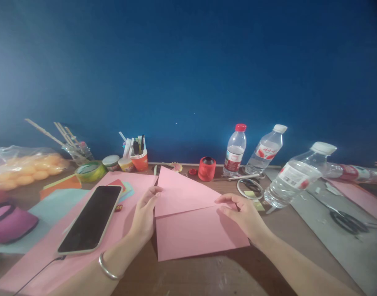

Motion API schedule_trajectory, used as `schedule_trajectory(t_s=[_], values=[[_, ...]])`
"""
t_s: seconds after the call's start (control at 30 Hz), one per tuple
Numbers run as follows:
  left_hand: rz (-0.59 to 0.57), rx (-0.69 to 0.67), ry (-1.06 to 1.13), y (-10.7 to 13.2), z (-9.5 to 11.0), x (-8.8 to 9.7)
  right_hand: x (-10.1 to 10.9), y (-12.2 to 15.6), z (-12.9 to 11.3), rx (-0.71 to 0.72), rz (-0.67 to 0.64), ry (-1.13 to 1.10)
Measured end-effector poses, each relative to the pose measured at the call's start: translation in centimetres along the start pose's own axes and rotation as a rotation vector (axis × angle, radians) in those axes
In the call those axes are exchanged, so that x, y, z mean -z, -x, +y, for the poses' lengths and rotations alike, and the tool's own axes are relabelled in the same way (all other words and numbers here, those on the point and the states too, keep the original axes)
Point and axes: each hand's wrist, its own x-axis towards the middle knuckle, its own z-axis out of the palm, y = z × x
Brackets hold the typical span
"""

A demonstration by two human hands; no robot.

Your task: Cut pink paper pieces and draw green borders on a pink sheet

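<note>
Pink paper (pixel 188 234) is in front of me, above the wooden table. A second pink panel (pixel 184 192) overlaps its upper part at a slant; I cannot tell whether it is a fold or a separate sheet. At the left edge of the upper panel, my left hand (pixel 144 216) pinches the paper between thumb and fingers. My right hand (pixel 242 216) grips the right corner of the upper panel, thumb below and fingers above. A metal bangle (pixel 106 267) circles my left wrist.
A phone (pixel 91 218) with a cable lies left on a larger pink sheet (pixel 31 263). Behind stand a cup of pens (pixel 140 160), a red round object (pixel 206 169) and water bottles (pixel 234 154). Scissors (pixel 345 222) lie on a grey board (pixel 318 230) at right.
</note>
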Motion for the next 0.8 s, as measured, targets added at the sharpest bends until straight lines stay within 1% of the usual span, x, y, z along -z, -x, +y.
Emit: schedule_trajectory(t_s=[0.1,0.2,0.33,0.5,0.63,0.7,0.8], values=[[-0.084,-0.024,-0.029,0.2,0.2,0.0,0.1,-0.1,0.3,-0.052,0.083,-0.03],[-0.162,-0.048,-0.109,0.5,0.7,0.0,0.2,-0.2,0.2,-0.058,0.11,-0.055],[-0.203,-0.108,-0.256,0.7,1.4,-0.2,0.5,-0.4,-0.2,-0.037,0.134,0.031],[-0.205,-0.178,-0.386,0.8,1.2,-0.4,1.0,-0.4,-0.6,0.127,0.189,0.209],[-0.197,-0.239,-0.449,0.5,1.3,-0.1,1.1,-0.2,-0.9,0.198,0.204,0.251],[-0.198,-0.262,-0.471,0.4,1.9,0.1,1.3,-0.1,-1.2,0.242,0.213,0.247],[-0.202,-0.29,-0.495,0.4,3.7,0.4,1.6,0.0,-1.8,0.367,0.238,0.25]])
